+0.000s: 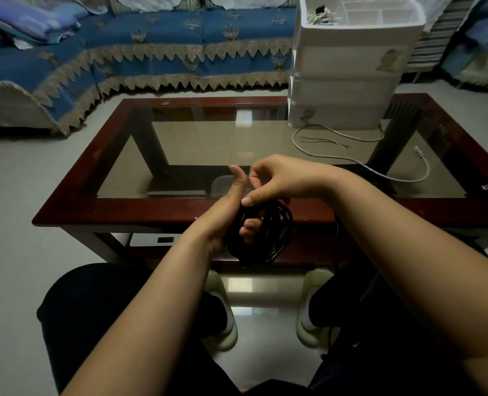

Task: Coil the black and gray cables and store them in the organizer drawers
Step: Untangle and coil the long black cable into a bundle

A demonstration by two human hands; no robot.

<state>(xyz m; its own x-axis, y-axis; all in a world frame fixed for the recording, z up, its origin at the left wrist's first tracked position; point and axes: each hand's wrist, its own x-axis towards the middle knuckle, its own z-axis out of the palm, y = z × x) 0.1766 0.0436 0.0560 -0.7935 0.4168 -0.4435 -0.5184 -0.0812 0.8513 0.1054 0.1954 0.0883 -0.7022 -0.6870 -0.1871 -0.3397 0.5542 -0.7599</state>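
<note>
Left hand (231,212) grips black coil (261,232), fingers curled through loops, thumb up. Right hand (277,181) pinches strand at coil top, fingers bent. Coil held over near edge of table (180,207). Gray cable (360,164) lies loose on glass, right side, before white organizer (348,81); top tray open.

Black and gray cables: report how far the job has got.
Done: nothing is visibly stored in a drawer yet; the organizer drawers look shut. In hand: the black cable is mostly coiled in the left hand, with the right hand above it. Left: the gray cable lies uncoiled on the table.
</note>
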